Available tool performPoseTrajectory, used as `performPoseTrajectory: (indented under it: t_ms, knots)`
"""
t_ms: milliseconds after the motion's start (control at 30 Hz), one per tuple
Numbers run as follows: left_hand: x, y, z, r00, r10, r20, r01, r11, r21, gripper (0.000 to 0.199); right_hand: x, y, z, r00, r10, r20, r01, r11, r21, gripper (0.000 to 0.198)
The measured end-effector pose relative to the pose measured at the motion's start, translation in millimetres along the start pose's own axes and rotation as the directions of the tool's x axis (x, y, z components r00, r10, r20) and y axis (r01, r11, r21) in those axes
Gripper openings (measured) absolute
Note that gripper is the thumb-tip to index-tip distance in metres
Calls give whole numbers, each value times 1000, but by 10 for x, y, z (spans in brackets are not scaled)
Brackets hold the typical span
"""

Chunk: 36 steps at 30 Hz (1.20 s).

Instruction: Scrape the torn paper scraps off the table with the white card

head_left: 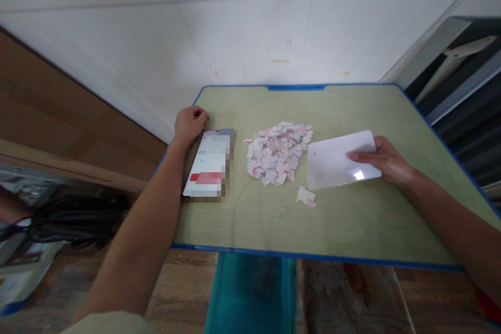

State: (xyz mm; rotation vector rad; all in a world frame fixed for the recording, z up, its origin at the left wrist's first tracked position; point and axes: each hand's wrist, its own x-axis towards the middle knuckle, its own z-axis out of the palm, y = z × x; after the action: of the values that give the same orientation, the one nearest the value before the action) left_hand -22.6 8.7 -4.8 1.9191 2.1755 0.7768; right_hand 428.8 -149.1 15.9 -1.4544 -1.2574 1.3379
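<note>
A heap of torn paper scraps (277, 154), white with pink marks, lies in the middle of the small table (250, 224). To its right, my right hand (387, 162) grips a glossy white plastic scraper (340, 162), thumb on top and fingers hidden underneath. The scraper's left edge reaches the heap's right side. A few loose scraps (306, 197) lie in front, just below the scraper's lower left corner. My left hand (190, 124) rests at the table's left edge with its fingers curled closed, and nothing shows in it. Beside it lies a phone (207, 164) with a lit, partly blurred screen.
A white wall (250, 42) stands behind the table's blue rim. Below the front edge are a teal bin (219, 292) and, to its right, a container (299, 297) with paper scraps inside. A brown panel (70, 99) is at left, a grey metal frame (434, 57) at right.
</note>
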Motion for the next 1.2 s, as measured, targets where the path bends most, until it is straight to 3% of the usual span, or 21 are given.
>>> performPoseTrajectory:
  t_ms: [433, 867, 1200]
  knots:
    - [3, -9, 6, 1000, -25, 2, 25, 1000, 14, 19, -10, -28, 16, 1000, -15, 12, 15, 1000, -2, 25]
    - [23, -37, 17, 999, 29, -22, -30, 999, -16, 17, -11, 11, 2, 1000, -10, 29, 9, 999, 44, 26]
    - [-2, -10, -2, 1000, 4, -2, -4, 1000, 8, 19, -24, -33, 17, 999, 15, -40, -8, 984, 179, 25]
